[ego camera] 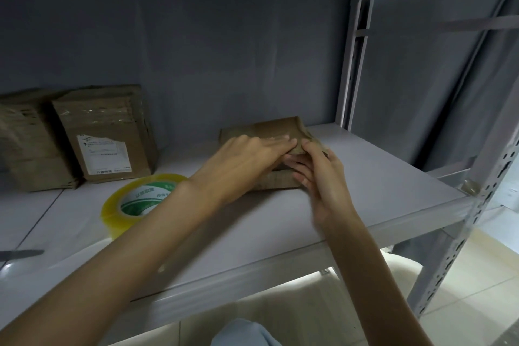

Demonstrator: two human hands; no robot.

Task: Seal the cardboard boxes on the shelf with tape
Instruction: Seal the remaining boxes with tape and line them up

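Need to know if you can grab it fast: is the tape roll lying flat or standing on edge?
Lying flat. The tape roll rests on the shelf with its core hole facing up, left of the left hand.

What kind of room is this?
Probably a storeroom or parcel-packing room: grey metal shelving, taped cardboard parcels stacked against the back, and a roll of packing tape.

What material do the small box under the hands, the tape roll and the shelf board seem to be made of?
Small box: brown cardboard, matte, its edge creased. Tape roll: glossy yellowish clear plastic film, probably on a printed paper core. Shelf board: smooth pale grey, likely painted metal, though laminate is possible.
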